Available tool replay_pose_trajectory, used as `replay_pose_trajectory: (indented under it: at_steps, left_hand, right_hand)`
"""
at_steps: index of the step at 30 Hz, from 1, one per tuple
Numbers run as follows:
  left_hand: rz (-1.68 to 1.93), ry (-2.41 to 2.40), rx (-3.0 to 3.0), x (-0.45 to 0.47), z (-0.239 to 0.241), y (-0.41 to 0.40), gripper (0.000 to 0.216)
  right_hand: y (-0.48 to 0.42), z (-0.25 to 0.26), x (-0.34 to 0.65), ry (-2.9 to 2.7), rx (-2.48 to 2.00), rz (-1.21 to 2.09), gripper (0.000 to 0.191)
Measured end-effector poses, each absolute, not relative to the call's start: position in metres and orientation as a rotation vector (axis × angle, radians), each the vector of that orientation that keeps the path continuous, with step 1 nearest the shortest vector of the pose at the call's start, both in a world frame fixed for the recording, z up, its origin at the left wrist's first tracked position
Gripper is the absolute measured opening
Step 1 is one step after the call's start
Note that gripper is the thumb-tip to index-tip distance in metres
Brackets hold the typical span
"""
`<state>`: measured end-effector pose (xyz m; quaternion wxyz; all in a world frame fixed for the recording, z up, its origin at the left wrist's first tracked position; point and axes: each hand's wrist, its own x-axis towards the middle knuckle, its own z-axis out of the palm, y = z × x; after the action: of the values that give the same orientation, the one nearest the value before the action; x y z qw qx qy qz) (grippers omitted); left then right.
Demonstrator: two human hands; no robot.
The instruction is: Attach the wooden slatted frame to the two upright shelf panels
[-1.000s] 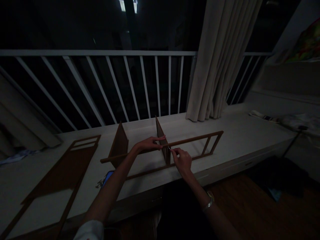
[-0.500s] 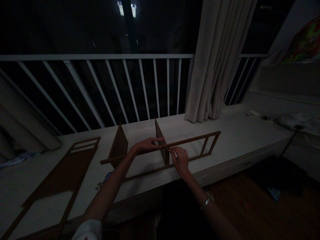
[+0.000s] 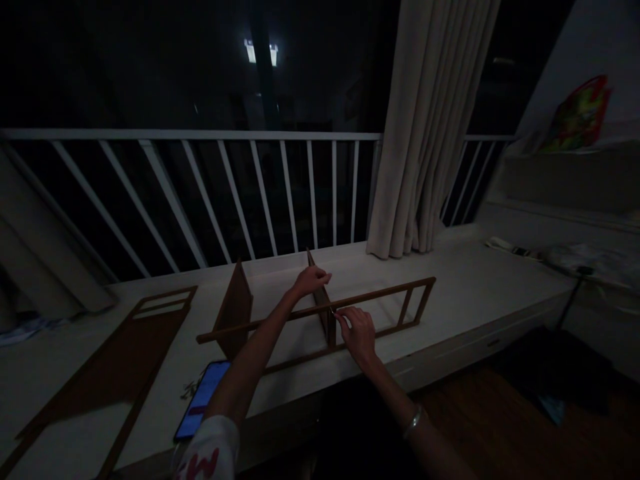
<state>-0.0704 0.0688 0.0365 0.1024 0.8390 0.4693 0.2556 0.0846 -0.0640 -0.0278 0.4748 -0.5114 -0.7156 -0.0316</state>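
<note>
A brown wooden frame point(image 3: 385, 292) with two long rails and crossbars at its right end lies on its side on the pale ledge. Two panels stand up from it, a left panel point(image 3: 237, 300) and a middle shelf board point(image 3: 323, 297). My left hand point(image 3: 311, 281) is closed over the middle board's upper part, above the near rail. Close to where rail and board meet, my right hand point(image 3: 358, 331) pinches a tiny, light-coloured thin piece, too small to name. A lit phone point(image 3: 203, 400) lies beside my left forearm, which partly covers it.
Another brown frame with a solid panel point(image 3: 107, 357) lies flat at the left. Small loose parts point(image 3: 189, 389) sit by the phone. Behind the ledge point(image 3: 465, 280) run a white railing point(image 3: 200, 135) and a beige curtain point(image 3: 425, 133). Dark fabric lies on the floor at right.
My left hand has moved from the near rail back onto the middle board, its fingers now curled. My right hand stays at the joint. More of the phone shows as the view shifted.
</note>
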Motion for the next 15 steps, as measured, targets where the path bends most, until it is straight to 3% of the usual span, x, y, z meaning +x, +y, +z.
replay_pose_trajectory:
  at_steps: [3,6,9,15]
  left_hand:
    - [0.770,1.412,2.551,-0.068,0.027,0.076,0.053]
    - [0.548,1.468,2.611,-0.071,0.014,0.082,0.065]
    - [0.369,1.473,2.593,-0.075,0.002,0.088,0.062]
    - [0.359,1.441,2.593,-0.079,-0.009,0.097,0.058]
  right_hand:
    - [-0.064,-0.027,0.085,-1.761,-1.238,-0.051,0.016]
    - [-0.062,-0.028,0.084,-1.753,-1.223,-0.013,0.017]
    - [-0.059,-0.033,0.082,-1.705,-1.205,0.043,0.017]
    - [-0.054,-0.046,0.070,-1.468,-1.173,0.374,0.021]
